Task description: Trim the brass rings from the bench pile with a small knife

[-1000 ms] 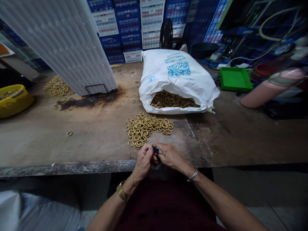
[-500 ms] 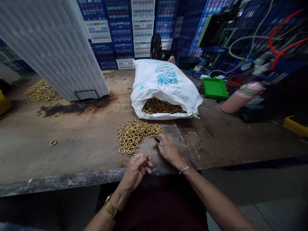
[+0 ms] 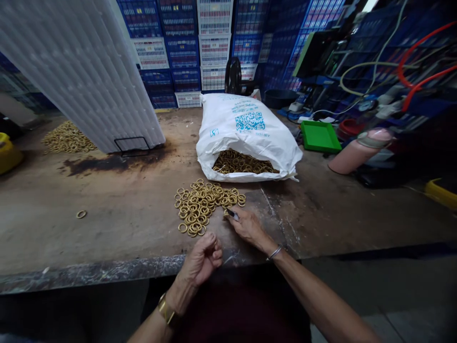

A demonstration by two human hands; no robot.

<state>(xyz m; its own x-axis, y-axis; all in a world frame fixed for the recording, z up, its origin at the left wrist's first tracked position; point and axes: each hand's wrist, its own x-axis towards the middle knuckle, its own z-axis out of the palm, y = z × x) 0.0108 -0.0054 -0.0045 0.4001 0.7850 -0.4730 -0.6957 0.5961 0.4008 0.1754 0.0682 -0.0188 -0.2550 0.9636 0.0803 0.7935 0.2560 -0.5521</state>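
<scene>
A loose heap of brass rings (image 3: 202, 202) lies on the worn workbench (image 3: 107, 209) in front of me. My right hand (image 3: 246, 225) rests at the heap's right edge, fingers pinched on a small dark tool (image 3: 232, 214) that touches a ring. My left hand (image 3: 202, 257) is curled into a loose fist at the bench's front edge, just below the heap; what it holds, if anything, is hidden. Behind the heap an open white sack (image 3: 246, 138) lies on its side, full of more brass rings (image 3: 243, 163).
A single ring (image 3: 81, 214) lies alone at the left. A white ribbed panel (image 3: 82, 71) leans at the back left, with another ring pile (image 3: 66, 138) behind it. A green tray (image 3: 319, 136), a pink cylinder (image 3: 357, 151) and stacked crates (image 3: 214, 47) stand beyond.
My hands, together over the tool a second ago, have parted. The right hand went out to the heap's edge with the tool; the left hand stayed near the bench edge and closed into a fist.
</scene>
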